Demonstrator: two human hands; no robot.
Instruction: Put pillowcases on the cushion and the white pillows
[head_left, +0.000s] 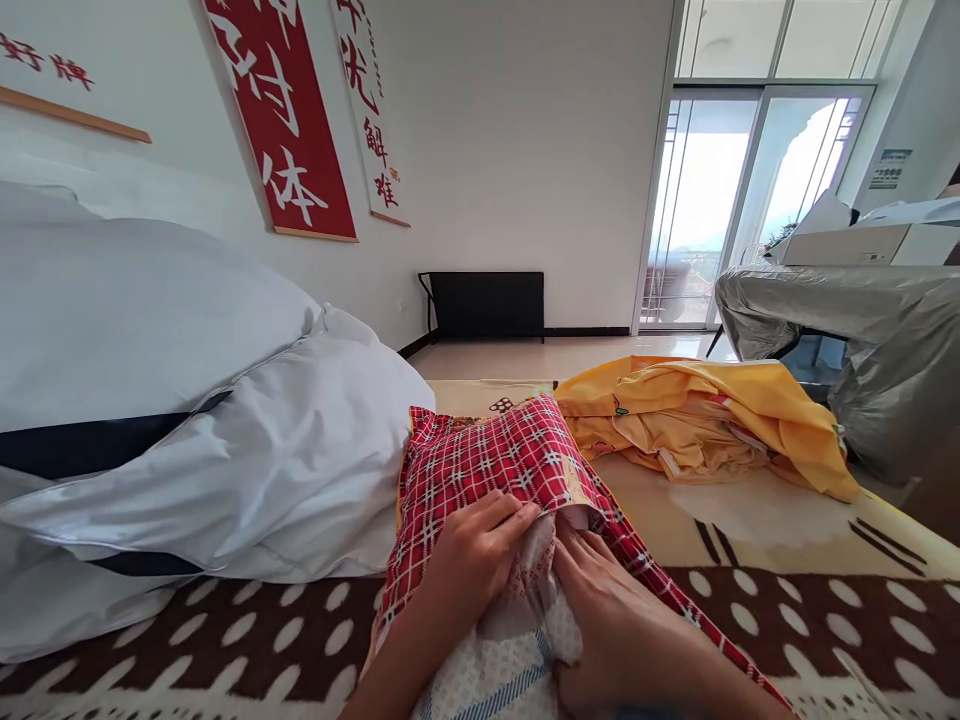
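A red plaid pillowcase [480, 465] lies in front of me with its opening toward me. Part of a pale pillow with small prints and blue stripes [487, 675] sits inside the opening; the rest sticks out toward me. My left hand [480, 545] has its fingers closed over the pillowcase's rim, pinching the cloth at the left of the opening. On the other side, my right hand [611, 600] grips the pillow, its fingertips tucked under the rim and hidden inside the pillowcase.
White pillows [225, 430] are piled on the left. A crumpled yellow cloth [697, 420] lies at the right on the brown and cream blanket [810, 620]. Farther right stands a piece of furniture wrapped in plastic [847, 300], with an open box [847, 245] on it.
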